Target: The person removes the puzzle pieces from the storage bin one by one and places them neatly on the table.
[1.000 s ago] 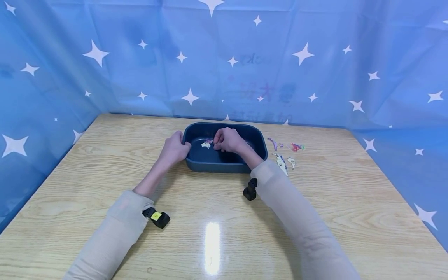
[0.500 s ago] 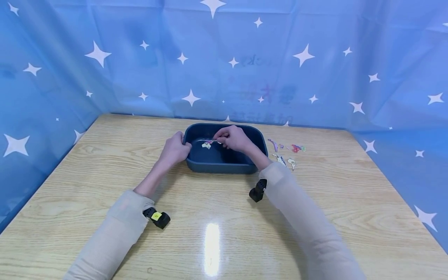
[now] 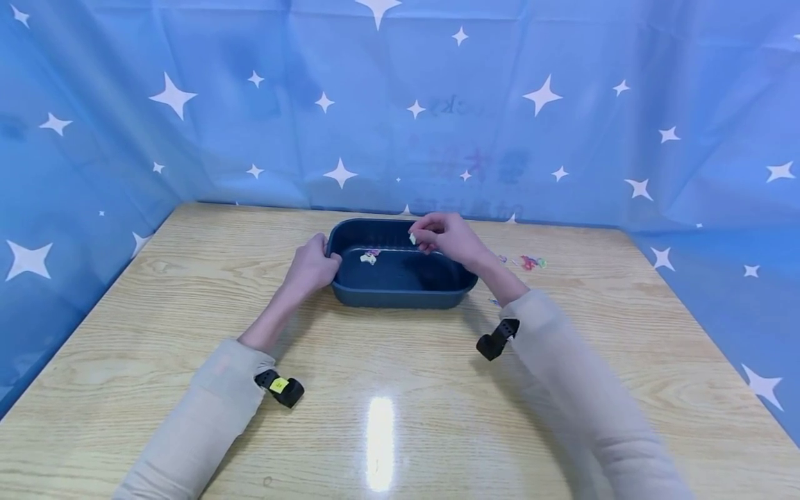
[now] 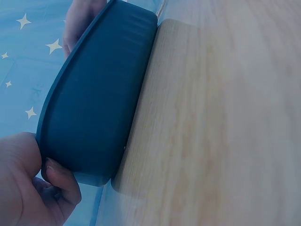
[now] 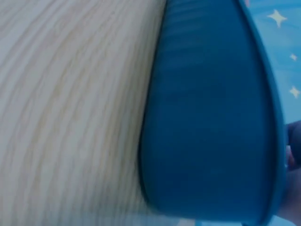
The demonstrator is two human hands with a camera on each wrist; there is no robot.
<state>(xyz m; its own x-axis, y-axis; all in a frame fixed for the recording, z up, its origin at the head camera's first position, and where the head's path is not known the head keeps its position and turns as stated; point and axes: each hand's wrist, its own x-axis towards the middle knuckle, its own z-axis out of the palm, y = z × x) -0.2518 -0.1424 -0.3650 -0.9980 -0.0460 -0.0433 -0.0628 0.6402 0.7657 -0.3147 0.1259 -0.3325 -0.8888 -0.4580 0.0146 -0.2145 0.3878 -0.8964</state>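
Observation:
A dark blue rectangular tub (image 3: 400, 298) stands near the back of the table. My left hand (image 3: 311, 264) grips its left end at the rim; the left wrist view shows the fingers curled at the tub's corner. Over the right rear part of the tub, my right hand (image 3: 455, 239) pinches a small pale flat piece (image 3: 412, 238) between thumb and fingers. Inside the tub, toward the left, lie a pale cut-out piece (image 3: 368, 259) and pinkish bits beside it. In the right wrist view the tub wall (image 5: 211, 117) hides most of that hand.
On the table right of the tub lie several small flat coloured pieces, among them a red one (image 3: 528, 263) and a green one (image 3: 542, 263). My right forearm covers part of that area. A blue star-patterned curtain (image 3: 400, 104) hangs behind the table.
My right hand has lifted from inside the tub and moved right and back, carrying the small pale piece. My left hand stays on the tub.

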